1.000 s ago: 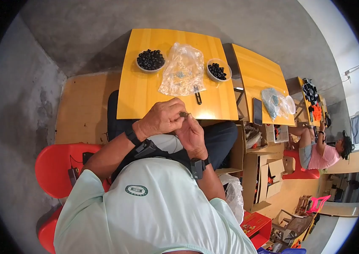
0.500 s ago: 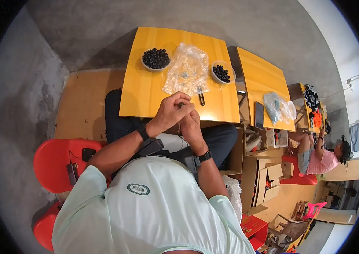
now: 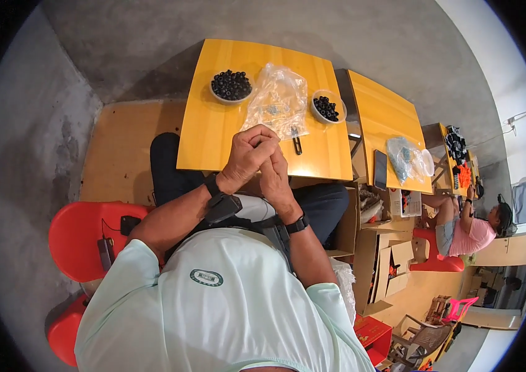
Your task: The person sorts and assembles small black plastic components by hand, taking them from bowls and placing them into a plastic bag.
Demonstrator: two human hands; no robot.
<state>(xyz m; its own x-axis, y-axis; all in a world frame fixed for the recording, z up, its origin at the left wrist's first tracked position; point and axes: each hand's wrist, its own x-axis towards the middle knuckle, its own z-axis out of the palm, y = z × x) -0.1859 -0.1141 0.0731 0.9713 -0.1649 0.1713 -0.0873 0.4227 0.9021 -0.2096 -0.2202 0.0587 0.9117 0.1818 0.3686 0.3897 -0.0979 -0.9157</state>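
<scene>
My left hand [image 3: 242, 162] and my right hand [image 3: 276, 181] meet above the near edge of the yellow table [image 3: 207, 152]. Both have curled fingers pressed together, and whatever lies between them is hidden. Just beyond, a clear plastic bag [image 3: 277, 93] with small pieces in it lies flat. A small black tool [image 3: 297, 142] rests at the bag's near corner. To the left stands a clear bowl [image 3: 233, 100] full of small black ring-shaped parts [image 3: 230, 85]. A second clear bowl [image 3: 331, 118], with fewer black parts [image 3: 325, 108], stands at the right.
On another yellow table [image 3: 380, 99] to the right lie a phone [image 3: 380, 168] and a plastic bag [image 3: 404, 160]. Below are open cardboard boxes [image 3: 382, 273]. Red chairs [image 3: 77, 239] stand at my left. Another person [image 3: 477, 235] sits far right.
Both hands, still together, have moved slightly up and left toward the table. The left hand's fingers now cover the dark bit that showed between them.
</scene>
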